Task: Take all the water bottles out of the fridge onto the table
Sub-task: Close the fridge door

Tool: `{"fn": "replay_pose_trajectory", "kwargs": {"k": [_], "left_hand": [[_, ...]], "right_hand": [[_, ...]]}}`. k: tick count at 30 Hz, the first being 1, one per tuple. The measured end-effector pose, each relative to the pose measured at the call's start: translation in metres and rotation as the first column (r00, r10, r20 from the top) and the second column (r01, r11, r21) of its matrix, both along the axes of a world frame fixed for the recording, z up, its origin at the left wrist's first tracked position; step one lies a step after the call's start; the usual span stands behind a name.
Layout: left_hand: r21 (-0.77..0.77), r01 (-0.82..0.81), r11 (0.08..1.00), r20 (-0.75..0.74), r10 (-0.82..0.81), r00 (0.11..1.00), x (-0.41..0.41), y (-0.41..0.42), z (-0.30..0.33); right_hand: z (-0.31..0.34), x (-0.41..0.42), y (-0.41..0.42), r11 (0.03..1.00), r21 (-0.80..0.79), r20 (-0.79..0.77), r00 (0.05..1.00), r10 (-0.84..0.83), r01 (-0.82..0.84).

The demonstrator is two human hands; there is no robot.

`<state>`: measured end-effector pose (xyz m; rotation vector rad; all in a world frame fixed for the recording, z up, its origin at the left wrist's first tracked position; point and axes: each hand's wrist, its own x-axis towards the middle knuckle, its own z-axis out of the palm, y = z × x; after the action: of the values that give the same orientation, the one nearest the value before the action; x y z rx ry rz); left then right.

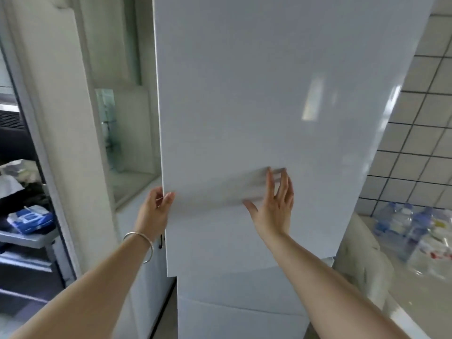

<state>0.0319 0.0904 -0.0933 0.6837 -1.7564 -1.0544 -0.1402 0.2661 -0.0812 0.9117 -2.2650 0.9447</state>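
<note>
Kitchen clutter filled the far left: a rack [27,238] with a blue packet [30,219] on it, beside a pale wall. Next came the fridge's open gap, glass shelves [127,133] showing, no bottles that I could make out. My left hand [155,209] curled round the near edge of the fridge door [256,94], thumb on its face. My right hand [274,206] lay flat on the panel, fingers spread and straight, holding nothing. On the right, water bottles [403,231] stood bunched on the desk [367,241] by the tiled wall [415,148]. I judged the unloading largely done; whether any remained inside, I could not tell.
</note>
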Motion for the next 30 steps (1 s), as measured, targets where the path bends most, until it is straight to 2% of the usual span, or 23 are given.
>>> {"fn": "replay_pose_trajectory", "kwargs": {"k": [4,13,19,30], "left_hand": [[0.078,0.090,0.993,-0.043,-0.087,0.995,-0.016,-0.033,-0.004],[0.120,0.160,0.980,-0.045,-0.156,0.987,-0.051,-0.074,-0.010],[0.129,0.181,0.975,-0.036,-0.178,0.983,-0.062,-0.090,-0.010],[0.139,0.184,0.973,0.005,-0.186,0.982,-0.086,-0.111,-0.009]], "right_hand": [[-0.003,-0.007,-0.021,0.998,-0.061,-0.002,1.000,-0.008,0.008],[-0.008,-0.023,-0.047,0.995,-0.036,-0.039,0.995,-0.096,0.095],[-0.015,-0.030,-0.055,0.990,-0.043,-0.087,0.987,-0.137,0.134],[-0.020,-0.042,-0.070,0.985,-0.051,-0.064,0.983,-0.169,0.166]]}}
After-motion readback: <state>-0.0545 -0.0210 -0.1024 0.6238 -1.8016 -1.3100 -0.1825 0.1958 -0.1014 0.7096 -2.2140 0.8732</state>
